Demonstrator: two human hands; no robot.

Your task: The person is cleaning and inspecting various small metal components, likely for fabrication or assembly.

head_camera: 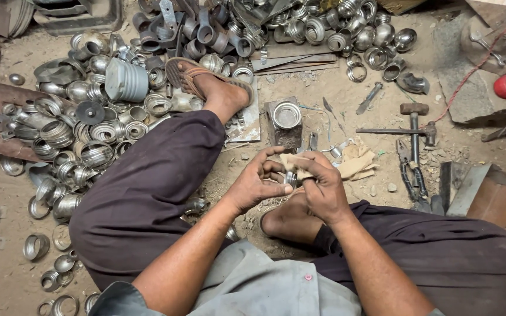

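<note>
Both hands' [257, 186] [321, 186] grip pinches small metal ring [291, 177] between fingertips

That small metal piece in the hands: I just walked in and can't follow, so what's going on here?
A person sits on the sandy ground, both hands together over one foot. The left hand pinches a small shiny metal ring, while the right hand presses a scrap of tan abrasive paper against it. Piles of similar metal rings lie to the left; a hammer and a metal cup on a block lie ahead.
</note>
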